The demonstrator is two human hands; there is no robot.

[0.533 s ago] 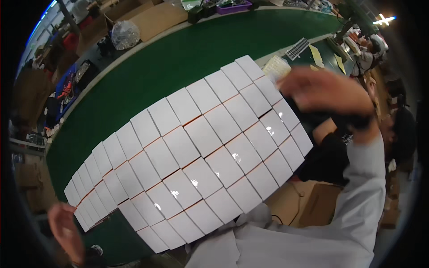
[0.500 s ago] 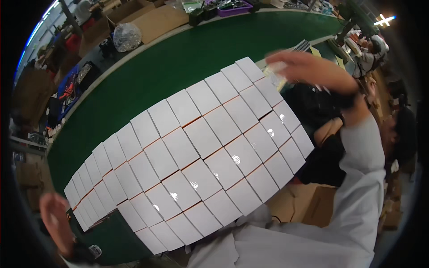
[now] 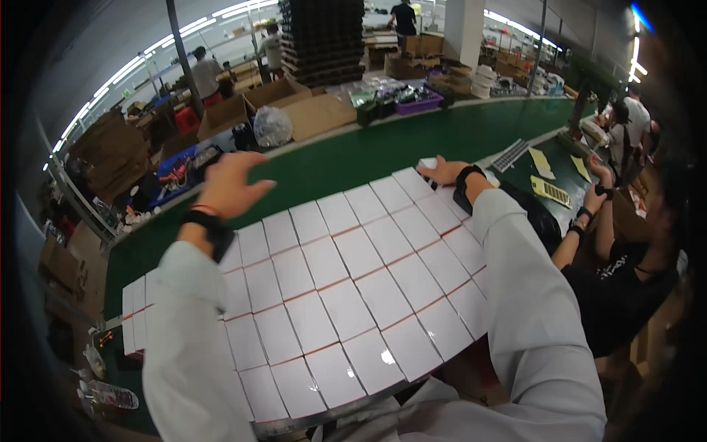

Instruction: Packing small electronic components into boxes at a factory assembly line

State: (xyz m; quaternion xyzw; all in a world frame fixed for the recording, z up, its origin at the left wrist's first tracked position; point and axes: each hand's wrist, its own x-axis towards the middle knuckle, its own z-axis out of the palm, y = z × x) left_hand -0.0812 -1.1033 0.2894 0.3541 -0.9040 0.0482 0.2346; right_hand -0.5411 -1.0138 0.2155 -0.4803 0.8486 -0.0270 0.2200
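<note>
Rows of flat white boxes (image 3: pixel 350 309) with thin orange lines at some seams cover much of the green table (image 3: pixel 309 169). My left hand (image 3: pixel 232 184) is raised over the far left side of the rows, fingers spread and thumb out, holding nothing. At the far right corner, my right hand (image 3: pixel 443 172) has its fingers closed around a small white box (image 3: pixel 426 162), of which only an end shows past the fingers. My sleeves hide part of the rows on both sides.
Across the table are a purple bin (image 3: pixel 418 103), a clear plastic bag (image 3: pixel 272 127) and open cartons (image 3: pixel 276 93). A co-worker (image 3: pixel 622 272) sits at the right near yellow trays (image 3: pixel 550 191). A plastic bottle (image 3: pixel 114 395) lies at lower left.
The view has tilted up, showing more of the room. My left hand has moved from the near left to above the far left rows. My right hand has come down to the far right corner.
</note>
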